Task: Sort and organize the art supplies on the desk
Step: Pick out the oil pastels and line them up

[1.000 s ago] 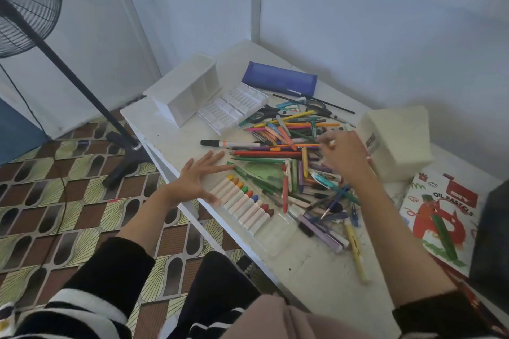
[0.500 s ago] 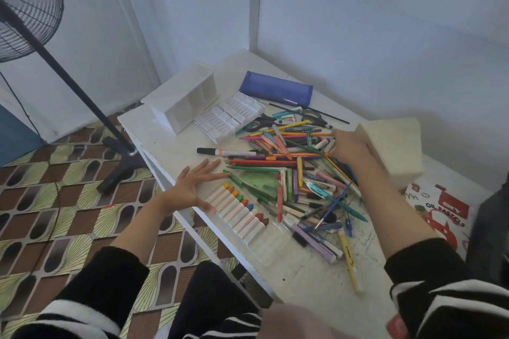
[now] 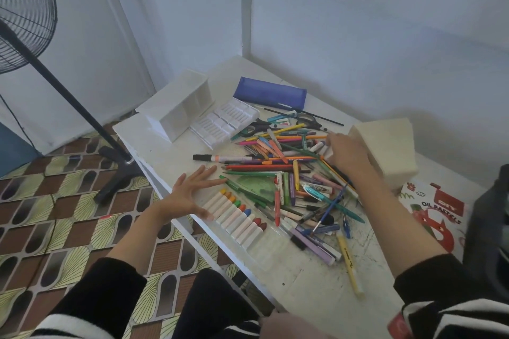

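Widely splayed left hand [image 3: 190, 195], right hand [image 3: 345, 154] (amid pens [image 3: 275, 168])

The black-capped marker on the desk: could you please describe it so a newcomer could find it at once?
On the white desk, find the heap of pens and pencils. At its left edge, just beyond the spread left hand, one marker lies half out on bare desktop. Unlike the coloured pencils beside it, it has a white barrel and a black cap pointing left.

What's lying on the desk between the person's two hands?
In the head view, a heap of coloured pencils and pens lies between the left hand and the right hand, with a green set square among them.
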The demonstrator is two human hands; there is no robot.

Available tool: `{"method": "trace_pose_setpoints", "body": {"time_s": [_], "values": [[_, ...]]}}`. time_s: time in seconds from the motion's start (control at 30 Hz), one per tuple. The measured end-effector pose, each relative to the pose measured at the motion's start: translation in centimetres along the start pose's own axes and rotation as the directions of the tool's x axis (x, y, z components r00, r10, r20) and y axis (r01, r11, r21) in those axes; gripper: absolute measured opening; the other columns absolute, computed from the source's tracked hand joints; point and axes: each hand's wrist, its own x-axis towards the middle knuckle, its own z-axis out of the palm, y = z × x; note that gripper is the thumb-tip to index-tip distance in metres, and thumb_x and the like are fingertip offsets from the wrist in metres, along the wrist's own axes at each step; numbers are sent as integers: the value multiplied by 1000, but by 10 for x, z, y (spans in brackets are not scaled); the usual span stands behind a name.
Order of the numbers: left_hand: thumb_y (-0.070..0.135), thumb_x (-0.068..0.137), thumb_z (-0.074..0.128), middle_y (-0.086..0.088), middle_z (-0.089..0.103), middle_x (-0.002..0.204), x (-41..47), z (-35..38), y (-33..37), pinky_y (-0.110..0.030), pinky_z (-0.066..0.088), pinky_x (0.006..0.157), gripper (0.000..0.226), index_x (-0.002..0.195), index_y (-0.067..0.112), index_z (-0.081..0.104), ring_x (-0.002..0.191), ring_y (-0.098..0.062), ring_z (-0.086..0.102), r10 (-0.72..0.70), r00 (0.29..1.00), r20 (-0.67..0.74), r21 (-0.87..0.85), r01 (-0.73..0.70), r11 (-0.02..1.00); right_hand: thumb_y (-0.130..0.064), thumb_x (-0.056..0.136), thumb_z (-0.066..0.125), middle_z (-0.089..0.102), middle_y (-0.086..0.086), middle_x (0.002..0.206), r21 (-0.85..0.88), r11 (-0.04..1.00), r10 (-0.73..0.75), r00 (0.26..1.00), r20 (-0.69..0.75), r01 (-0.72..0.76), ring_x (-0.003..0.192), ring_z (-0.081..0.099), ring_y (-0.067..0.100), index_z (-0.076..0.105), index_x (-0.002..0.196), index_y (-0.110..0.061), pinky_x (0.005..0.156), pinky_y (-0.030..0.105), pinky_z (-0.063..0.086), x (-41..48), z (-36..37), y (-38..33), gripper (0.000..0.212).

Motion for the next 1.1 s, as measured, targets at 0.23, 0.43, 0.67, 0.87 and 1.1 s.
{"method": "trace_pose_setpoints", "body": {"time_s": [0.23, 0.43, 0.67, 0.87, 1.1], "values": [[61, 46, 71, 23, 9, 155, 0, -1, 1, -37, -17, 113, 89, 130, 56, 41, 144, 1, -7, 1, 1000, 2, 4, -1, 1000, 0, 79, 64, 39, 1, 91, 184, 983, -8, 992, -126, 32, 90, 51, 27, 61, 94, -13, 66, 29, 32, -10, -19, 2, 21], [64, 45, 70, 21, 9, 156, -1, -1, 2, -37, -17, 113, 92, 132, 51, 41, 144, 1, -8, -4, 1000, 11, 12, 4, 1000, -22, 86, 67, 59, -3, 87, 589, 803, -9, 990, -139, 90, 61, 58, 13, 64, 89, -20, 65, 26, 44, -46, -36, -25, 5], [60, 46, 73, 26, 11, 154, 0, 0, 0, -37, -17, 113, 85, 122, 70, 36, 143, 3, -6, -3, 1000, 14, -3, 3, 1000, -7, 88, 61, 68, 2, 77, 881, 472, -203, 975, 90, 17, 59, 65, 9, 64, 98, -13, 57, 22, 53, -99, -22, -71, 13], [59, 46, 72, 27, 11, 154, -1, -1, 0, -35, -17, 112, 85, 121, 72, 34, 143, 3, -6, 2, 1000, 9, 5, -2, 1000, -8, 88, 62, 61, -17, 83, 813, 537, -550, 824, 134, 226, 71, 58, -4, 67, 110, -18, 67, 12, 49, -132, 6, -102, 25], [42, 53, 78, 25, 12, 154, 0, 0, 1, -35, -16, 112, 86, 120, 73, 34, 143, 4, -5, 1, 1000, -1, 19, -1, 1000, -4, 84, 64, 51, -5, 102, 680, 607, -665, 732, 149, 412, 78, 51, 10, 70, 107, -13, 70, 16, 41, -141, 23, -103, 26]]}}
